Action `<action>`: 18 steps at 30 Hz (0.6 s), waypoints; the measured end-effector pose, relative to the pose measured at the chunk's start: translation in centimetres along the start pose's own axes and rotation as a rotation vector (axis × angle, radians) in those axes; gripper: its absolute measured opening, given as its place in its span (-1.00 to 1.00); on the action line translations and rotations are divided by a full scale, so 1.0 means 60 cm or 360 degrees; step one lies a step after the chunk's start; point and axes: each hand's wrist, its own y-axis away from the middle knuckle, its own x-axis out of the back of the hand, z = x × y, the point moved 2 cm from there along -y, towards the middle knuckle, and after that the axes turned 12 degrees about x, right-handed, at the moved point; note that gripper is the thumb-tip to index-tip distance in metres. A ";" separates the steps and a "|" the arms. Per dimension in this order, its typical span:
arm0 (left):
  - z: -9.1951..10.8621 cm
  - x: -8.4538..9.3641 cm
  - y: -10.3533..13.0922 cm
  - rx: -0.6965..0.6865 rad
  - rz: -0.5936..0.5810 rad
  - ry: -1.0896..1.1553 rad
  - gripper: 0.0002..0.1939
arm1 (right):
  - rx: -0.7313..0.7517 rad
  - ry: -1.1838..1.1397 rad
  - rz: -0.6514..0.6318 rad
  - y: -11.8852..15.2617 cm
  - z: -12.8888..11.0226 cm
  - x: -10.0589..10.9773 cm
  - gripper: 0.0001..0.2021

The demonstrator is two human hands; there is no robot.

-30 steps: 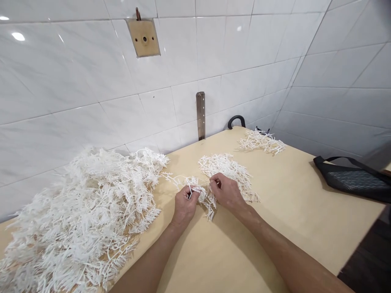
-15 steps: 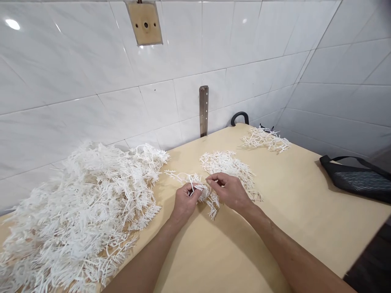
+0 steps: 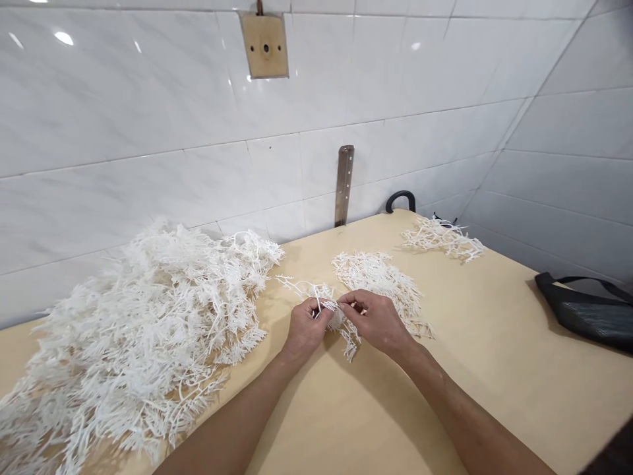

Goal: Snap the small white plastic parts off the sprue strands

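Note:
A white branching plastic sprig is held above the tan table, its thin stems spreading left and down. My left hand is closed on it, thumb and forefinger pinching a stem. Close by on the right, my right hand has thumb and forefinger pinched at the sprig's fine tips; the exact bit between them is too small to make out. Just behind my right hand lies a flat pile of white sprigs. To the left spreads a large heap of white feathery sprigs.
A smaller bunch of white branches lies at the table's back right. At the right edge sits a black bag. Behind the table are a black curved handle, a metal bracket and a tiled wall.
The camera view has shifted, so the scene sits slightly further right and lower. My right hand's fingertips are now a little closer to my left hand at the sprig. Both hands keep their pinch.

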 end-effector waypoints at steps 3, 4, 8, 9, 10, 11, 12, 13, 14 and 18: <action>-0.001 0.000 0.001 -0.0006 0.0036 -0.0052 -0.83 | -0.0004 0.0088 -0.0063 0.001 0.004 -0.003 -0.84; -0.002 0.000 0.001 -0.0006 0.0047 -0.0066 -0.83 | 0.0009 0.0123 -0.0072 0.001 0.006 -0.004 -0.84; 0.001 0.001 0.002 -0.0003 0.0057 -0.0078 -0.85 | 0.0096 0.0199 -0.0095 0.002 0.010 -0.011 -0.86; 0.002 0.001 0.001 -0.0007 0.0056 -0.0072 -0.85 | 0.0122 0.0212 -0.0098 0.003 0.011 -0.012 -0.86; 0.003 0.001 0.001 -0.0010 0.0054 -0.0062 -0.85 | 0.0157 0.0230 -0.0097 0.003 0.011 -0.014 -0.86; 0.005 0.001 0.001 -0.0009 0.0049 -0.0050 -0.84 | 0.0202 0.0254 -0.0091 0.003 0.011 -0.016 -0.86; 0.006 0.000 0.001 -0.0003 0.0039 -0.0034 -0.84 | 0.0251 0.0285 -0.0079 0.004 0.011 -0.018 -0.86; 0.006 0.000 0.001 0.0006 0.0029 -0.0020 -0.83 | 0.0296 0.0318 -0.0060 0.005 0.010 -0.020 -0.85; 0.007 -0.001 0.001 0.0016 0.0024 -0.0011 -0.82 | 0.0330 0.0351 -0.0041 0.006 0.009 -0.022 -0.85; 0.008 -0.003 0.001 0.0000 0.0082 -0.0008 -0.80 | 0.0329 0.0464 0.0036 0.009 0.006 -0.031 -0.84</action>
